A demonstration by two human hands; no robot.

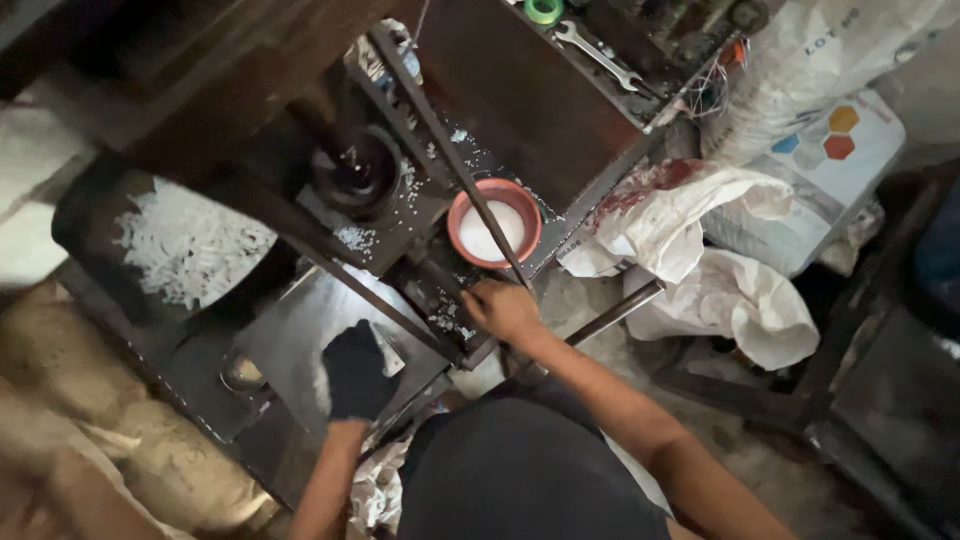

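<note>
My left hand (356, 372), in a dark glove, rests flat on a sloped metal plate (290, 335) at the front of a dark machine. My bare right hand (503, 310) is closed around the lower end of a long metal lever rod (455, 160) that runs up across the machine. Just beyond that hand sits a red bowl (462, 215) filled with white granules. A round dark funnel opening (357, 172) lies left of the bowl, with white granules scattered around it.
A dark bin (90, 215) at the left holds a heap of small white moulded pieces. White sacks (740, 290) lie on the floor at the right. A spanner (598, 55) and a green tape roll (543, 11) rest on the machine's top. Brown sacks (130, 430) sit lower left.
</note>
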